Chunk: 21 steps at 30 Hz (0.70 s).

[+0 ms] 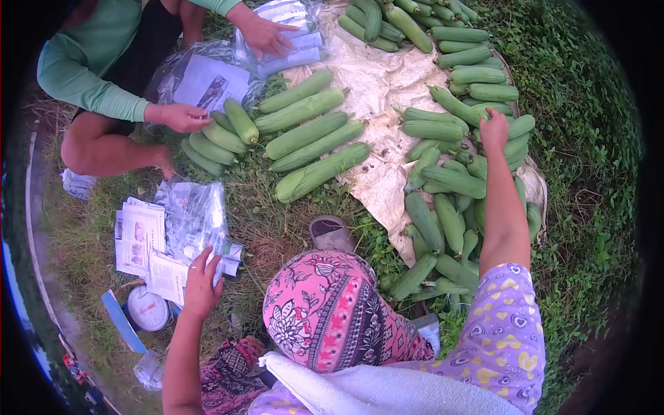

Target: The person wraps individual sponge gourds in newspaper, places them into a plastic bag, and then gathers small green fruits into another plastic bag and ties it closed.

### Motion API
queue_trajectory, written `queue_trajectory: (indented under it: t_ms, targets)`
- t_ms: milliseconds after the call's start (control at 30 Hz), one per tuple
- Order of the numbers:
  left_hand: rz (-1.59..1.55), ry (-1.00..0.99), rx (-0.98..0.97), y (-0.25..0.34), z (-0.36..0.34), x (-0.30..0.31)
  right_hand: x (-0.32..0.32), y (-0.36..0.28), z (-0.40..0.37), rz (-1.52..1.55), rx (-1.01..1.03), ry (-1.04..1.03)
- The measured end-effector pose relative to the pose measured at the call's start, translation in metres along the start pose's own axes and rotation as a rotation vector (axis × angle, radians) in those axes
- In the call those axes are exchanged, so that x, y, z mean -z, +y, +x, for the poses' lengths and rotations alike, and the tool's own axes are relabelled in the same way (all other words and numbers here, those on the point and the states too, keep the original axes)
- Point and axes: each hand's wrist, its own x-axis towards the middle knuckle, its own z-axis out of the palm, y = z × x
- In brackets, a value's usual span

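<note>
My right hand (494, 130) reaches out to the pile on the right, its fingers closed about the near end of a green luffa gourd (453, 105). More luffa gourds (453, 181) lie heaped around and below that hand. My left hand (202, 283) is held with fingers apart beside folded newspaper sheets (168, 277) and clear plastic bags (197, 211); it holds nothing that I can see. Between the cloth and the other person, several large luffa gourds (324, 171) lie side by side on the grass.
A co-worker in a green sleeve (90, 86) squats at the upper left, one hand (183, 117) by a small group of gourds (220, 138), the other (268, 36) on bagged paper. A pale sheet (377, 138) lies under the pile. A round dial scale (147, 309) stands at lower left.
</note>
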Motion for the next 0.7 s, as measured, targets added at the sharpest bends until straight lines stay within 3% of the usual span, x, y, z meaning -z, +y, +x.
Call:
queue_trajectory:
  t_ms: [200, 300, 500, 567, 633, 700]
  targets:
    - [-0.024, -0.032, 0.015, 0.000, -0.003, -0.025, -0.012, -0.013, 0.009, -0.384, -0.006, -0.113]
    - [-0.025, -0.014, 0.002, -0.003, -0.006, -0.029, -0.014, -0.006, 0.018, -0.539, 0.099, -0.158]
    - [-0.030, 0.036, 0.078, -0.023, -0.013, -0.048, -0.035, 0.020, 0.042, -0.372, 0.118, -0.182]
    - [-0.007, 0.020, 0.094, -0.030, -0.020, -0.049, -0.043, 0.029, 0.047, -0.279, 0.263, -0.112]
    - [0.008, -0.028, 0.125, -0.042, -0.034, -0.040, -0.026, -0.002, 0.037, -0.210, 0.179, -0.028]
    - [0.060, -0.039, 0.159, -0.069, -0.059, -0.028, -0.012, -0.018, 0.043, -0.117, 0.332, 0.103]
